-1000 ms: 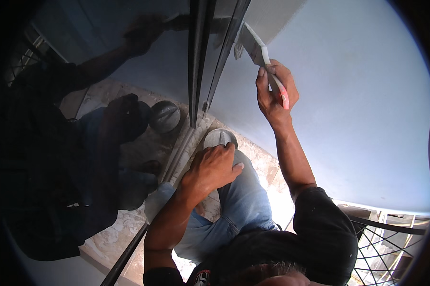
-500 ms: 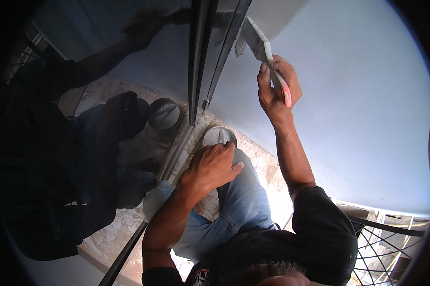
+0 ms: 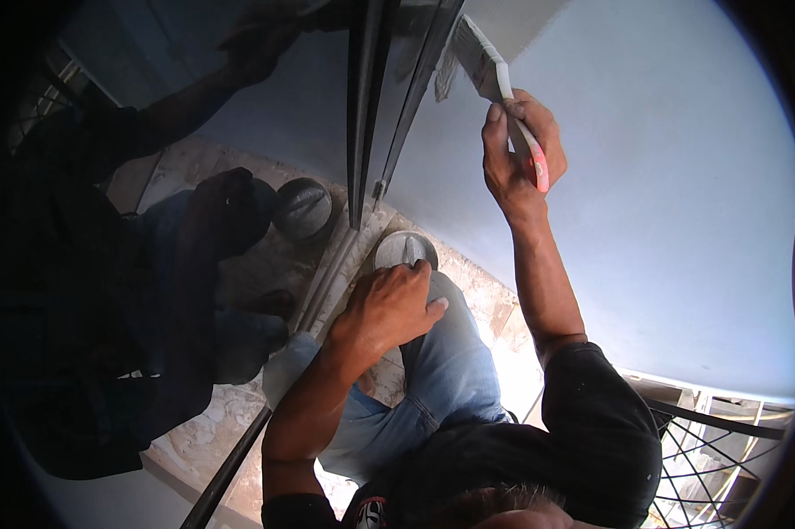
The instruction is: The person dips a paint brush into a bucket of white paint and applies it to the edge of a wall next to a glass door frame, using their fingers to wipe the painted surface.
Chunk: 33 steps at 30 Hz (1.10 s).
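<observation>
My right hand [image 3: 528, 154] is closed round the handle of a flat paintbrush [image 3: 501, 84], pale with a red end. The brush points up and left, its bristles against the wall [image 3: 627, 194] beside a dark metal frame. Fresh grey paint [image 3: 503, 26] covers the wall's upper part, with a wet streak below the bristles. Lower down, my left hand [image 3: 390, 304] is over my bent knee, fingers curled at the near rim of a small round pail [image 3: 405, 247]. A narrow bar crosses the pail toward that hand. What the left fingers grip is hidden.
A dark glass panel [image 3: 265, 115] on the left mirrors me and the pail. Its black frame [image 3: 406, 115] runs down to a floor track [image 3: 331, 273]. The stone floor [image 3: 468, 273] is stained. A black metal lattice [image 3: 706, 458] stands at lower right.
My right hand and the brush have shifted slightly right, drawing the bristles a little away from the frame. The left hand stays at the pail.
</observation>
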Tool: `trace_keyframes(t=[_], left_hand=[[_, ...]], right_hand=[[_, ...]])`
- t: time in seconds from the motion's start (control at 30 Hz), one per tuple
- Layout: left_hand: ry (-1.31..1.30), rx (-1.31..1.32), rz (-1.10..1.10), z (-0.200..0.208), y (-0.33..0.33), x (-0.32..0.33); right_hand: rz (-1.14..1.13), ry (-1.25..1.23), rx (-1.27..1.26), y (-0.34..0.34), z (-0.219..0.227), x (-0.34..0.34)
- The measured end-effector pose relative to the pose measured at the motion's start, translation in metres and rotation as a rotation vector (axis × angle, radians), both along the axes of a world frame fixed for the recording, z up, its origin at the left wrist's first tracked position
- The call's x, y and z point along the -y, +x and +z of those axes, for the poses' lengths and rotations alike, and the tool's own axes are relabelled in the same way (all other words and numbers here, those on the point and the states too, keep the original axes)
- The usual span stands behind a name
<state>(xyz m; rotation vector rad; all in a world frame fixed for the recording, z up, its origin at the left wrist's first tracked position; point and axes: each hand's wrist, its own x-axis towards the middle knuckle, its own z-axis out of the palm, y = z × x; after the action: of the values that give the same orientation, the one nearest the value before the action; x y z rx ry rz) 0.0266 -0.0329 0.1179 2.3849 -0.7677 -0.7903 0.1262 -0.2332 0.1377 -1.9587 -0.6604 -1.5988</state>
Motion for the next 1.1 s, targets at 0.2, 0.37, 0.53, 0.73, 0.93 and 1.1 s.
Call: trace_keyframes(t=[0.2, 0.37, 0.53, 0.73, 0.93, 1.1], left_hand=[[0.003, -0.011, -0.005, -0.002, 0.000, 0.000], [0.018, -0.017, -0.007, 0.000, 0.000, 0.000], [0.023, -0.022, -0.011, 0.001, 0.000, -0.001], [0.041, -0.033, -0.006, 0.001, 0.001, 0.000], [0.055, -0.056, 0.004, 0.002, 0.002, -0.001], [0.066, -0.068, 0.008, 0.003, 0.002, -0.001]], right_hand=[[-0.016, -0.007, -0.016, -0.001, -0.004, 0.000], [-0.024, -0.005, -0.028, -0.003, -0.006, -0.001], [-0.056, -0.016, -0.045, -0.004, -0.012, -0.001], [-0.040, -0.022, -0.050, -0.004, -0.016, 0.000], [-0.029, -0.026, -0.065, -0.006, -0.019, 0.000], [-0.033, -0.029, -0.076, -0.007, -0.022, 0.000]])
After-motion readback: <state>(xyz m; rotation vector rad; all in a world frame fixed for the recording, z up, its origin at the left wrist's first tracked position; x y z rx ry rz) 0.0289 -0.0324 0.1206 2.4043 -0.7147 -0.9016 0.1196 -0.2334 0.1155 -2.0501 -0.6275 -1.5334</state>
